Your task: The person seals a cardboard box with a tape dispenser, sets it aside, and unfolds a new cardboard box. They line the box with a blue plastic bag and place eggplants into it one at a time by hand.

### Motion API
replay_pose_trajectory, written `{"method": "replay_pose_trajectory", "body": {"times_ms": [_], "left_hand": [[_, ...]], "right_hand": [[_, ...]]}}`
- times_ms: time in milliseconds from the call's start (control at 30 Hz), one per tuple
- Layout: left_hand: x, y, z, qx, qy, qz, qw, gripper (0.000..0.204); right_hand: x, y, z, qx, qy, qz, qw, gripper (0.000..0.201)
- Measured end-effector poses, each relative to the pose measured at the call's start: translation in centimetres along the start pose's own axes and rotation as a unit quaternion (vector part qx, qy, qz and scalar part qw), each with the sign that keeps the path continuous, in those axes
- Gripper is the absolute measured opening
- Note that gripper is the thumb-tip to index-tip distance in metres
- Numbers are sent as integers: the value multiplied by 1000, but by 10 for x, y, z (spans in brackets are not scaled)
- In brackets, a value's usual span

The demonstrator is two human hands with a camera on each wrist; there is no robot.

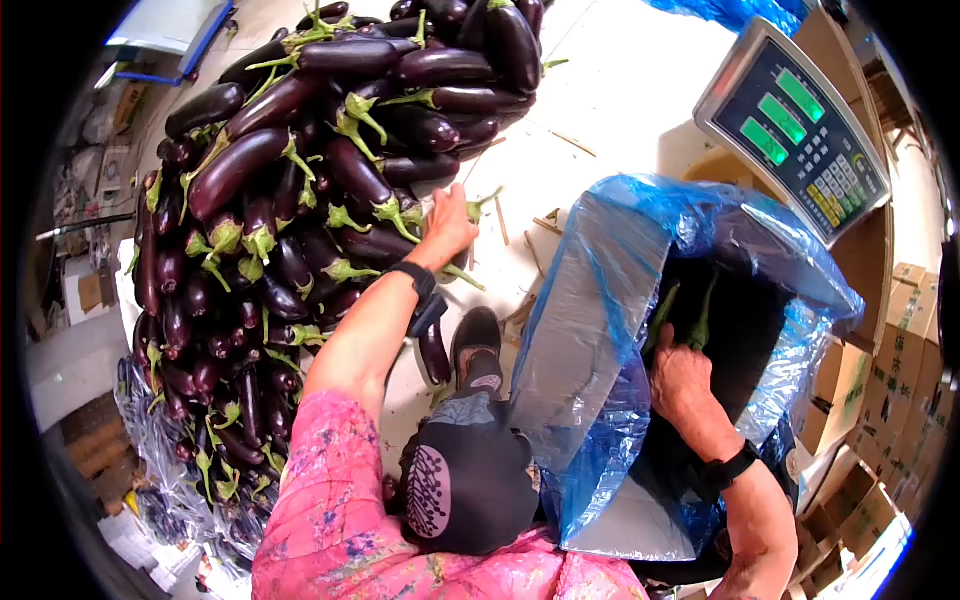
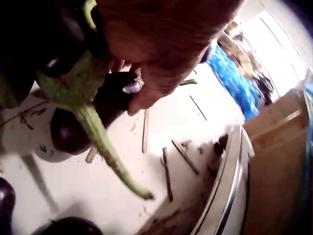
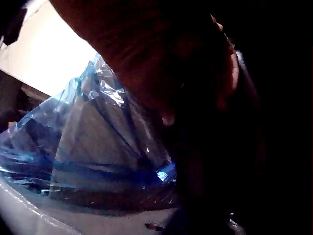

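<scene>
A large heap of dark purple eggplants (image 1: 300, 180) with green stems lies on the pale surface. At its right edge my left hand (image 1: 450, 228) grips an eggplant (image 2: 105, 105), thumb against its skin in the left wrist view. Another eggplant's green stem (image 2: 93, 127) crosses in front. My right hand (image 1: 683, 380) reaches down into a box lined with a blue plastic bag (image 1: 610, 250), fingers curled at an eggplant whose green stem (image 1: 703, 325) points away from me. That eggplant's body is lost in shadow, and the right wrist view shows the hand (image 3: 161, 58) very dark.
A digital scale display (image 1: 790, 130) with lit green readouts stands behind the box. Bits of dry stalk (image 1: 572, 143) litter the pale surface. One eggplant (image 1: 434, 352) lies by my shoe (image 1: 475, 335). Cardboard boxes (image 1: 900, 350) are stacked at the right.
</scene>
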State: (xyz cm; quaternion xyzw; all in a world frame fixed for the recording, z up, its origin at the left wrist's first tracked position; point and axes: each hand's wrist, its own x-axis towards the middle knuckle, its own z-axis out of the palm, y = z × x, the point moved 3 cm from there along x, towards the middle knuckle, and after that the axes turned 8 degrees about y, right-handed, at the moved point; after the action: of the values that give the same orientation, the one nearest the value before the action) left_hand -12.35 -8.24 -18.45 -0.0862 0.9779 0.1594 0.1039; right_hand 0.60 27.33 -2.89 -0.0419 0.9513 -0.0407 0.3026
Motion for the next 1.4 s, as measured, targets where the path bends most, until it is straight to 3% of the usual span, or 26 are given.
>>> {"method": "replay_pose_trajectory", "body": {"times_ms": [100,133,167,200,233,367,467,567,633,700,733,767,900,967,1000,1167,1233,1267,1333,1400], "left_hand": [[-15,-3,20,-6,-46,25,999,62],[-20,-2,9,-71,-66,11,995,69],[-19,-3,3,-112,-30,19,993,69],[-17,-2,-11,-193,-51,23,980,65],[-17,4,-34,-271,-70,24,960,61],[-34,50,-144,-338,-12,54,939,46],[-57,83,-208,-462,-3,59,885,41],[-78,137,-250,-541,-139,137,818,46],[-102,186,-264,-489,-214,182,826,44],[-118,228,-265,-336,-271,277,858,45],[-129,250,-261,-300,-353,286,839,42],[-131,266,-248,-208,-321,401,832,39],[-145,298,-177,-75,-380,411,825,42],[-153,305,-146,99,-445,366,811,46],[-156,303,-123,140,-441,376,803,47],[-163,306,-86,247,-364,430,788,51],[-158,308,-87,255,-364,378,812,49],[-156,310,-86,239,-314,389,833,48],[-159,303,-80,204,-215,404,865,47],[-150,301,-67,187,-281,404,850,47]], "right_hand": [[1,2,1,1,12,-8,1000,64],[0,2,2,-4,15,-10,1000,66],[0,4,2,-2,17,-10,1000,66],[0,4,2,1,19,-11,1000,67],[0,3,3,6,22,-16,1000,67],[-1,5,2,1,49,-39,998,71],[-1,11,-2,44,39,-56,997,68],[-3,16,0,80,55,-105,990,65],[-3,10,-9,57,1,-40,998,63],[-1,10,-12,70,-10,-21,997,53],[-5,11,-21,78,-30,-19,996,39],[-2,14,-18,81,-42,-12,996,36],[0,27,-10,71,-45,-34,996,34],[-4,23,-18,81,-39,-31,995,36],[-5,29,-15,110,5,-73,991,34],[-1,30,-17,147,-34,-64,987,33],[0,30,-16,136,-34,-63,988,31],[0,31,-17,139,-6,-67,988,30],[2,31,-16,148,-35,-38,988,30],[3,29,-17,152,-44,-31,987,30]]}}
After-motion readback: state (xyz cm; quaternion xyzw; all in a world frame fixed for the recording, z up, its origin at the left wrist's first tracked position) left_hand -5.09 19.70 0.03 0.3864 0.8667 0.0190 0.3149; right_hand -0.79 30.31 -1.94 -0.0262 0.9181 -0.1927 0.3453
